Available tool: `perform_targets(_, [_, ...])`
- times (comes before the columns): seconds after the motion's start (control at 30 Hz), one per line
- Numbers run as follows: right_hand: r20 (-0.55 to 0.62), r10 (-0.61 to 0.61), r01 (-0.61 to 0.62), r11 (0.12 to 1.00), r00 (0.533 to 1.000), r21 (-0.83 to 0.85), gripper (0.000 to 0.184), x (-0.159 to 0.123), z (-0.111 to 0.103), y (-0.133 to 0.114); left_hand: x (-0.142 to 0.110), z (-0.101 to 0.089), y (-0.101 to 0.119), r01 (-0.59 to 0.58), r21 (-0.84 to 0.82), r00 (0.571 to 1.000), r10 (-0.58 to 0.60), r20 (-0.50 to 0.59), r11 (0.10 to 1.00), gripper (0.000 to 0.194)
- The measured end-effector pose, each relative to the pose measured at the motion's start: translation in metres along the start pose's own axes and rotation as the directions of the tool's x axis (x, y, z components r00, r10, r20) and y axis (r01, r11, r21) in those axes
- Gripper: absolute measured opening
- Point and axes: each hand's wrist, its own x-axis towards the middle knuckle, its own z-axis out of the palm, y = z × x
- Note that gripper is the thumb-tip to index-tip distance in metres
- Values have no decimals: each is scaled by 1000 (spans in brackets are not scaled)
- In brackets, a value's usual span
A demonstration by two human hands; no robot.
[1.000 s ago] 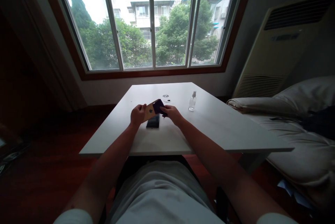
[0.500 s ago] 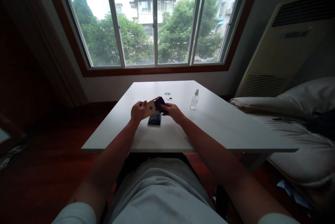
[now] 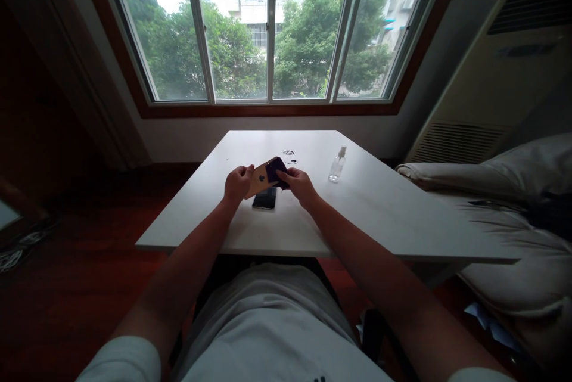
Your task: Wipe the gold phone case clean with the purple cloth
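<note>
My left hand [image 3: 236, 183] is closed around the left end of a gold phone [image 3: 256, 184], held tilted over the table with its back and dark round logo towards me. A dark purple cloth [image 3: 276, 170] covers the phone's right end. My right hand [image 3: 300, 183] pinches that cloth, thumb on the near side, pressing it against the phone. Below the two hands a second phone [image 3: 264, 200], with a black screen, lies flat on the table, partly hidden by the gold one.
On the white table [image 3: 366, 215], a clear spray bottle [image 3: 337, 166] stands to the right. Two small round flat items, a far one [image 3: 288, 152] and a nearer one [image 3: 291, 161], lie behind the hands. A cushioned seat [image 3: 504, 233] stands at the right, a window [image 3: 268, 104] beyond.
The view has shifted slightly, so the table sits a little higher in it. Both hands keep their hold, and the cloth remains over the phone's right end.
</note>
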Motion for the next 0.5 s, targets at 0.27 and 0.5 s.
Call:
perform_targets(0.27, [26, 9, -11, 999, 1000, 51, 24, -1, 8, 4, -7, -6, 2, 26, 46, 1000, -26, -9, 999, 49])
perform_targets(0.5, [6, 90, -91, 992, 996, 86, 14, -2, 10, 8, -15, -12, 6, 23, 98, 997, -30, 73, 995, 37])
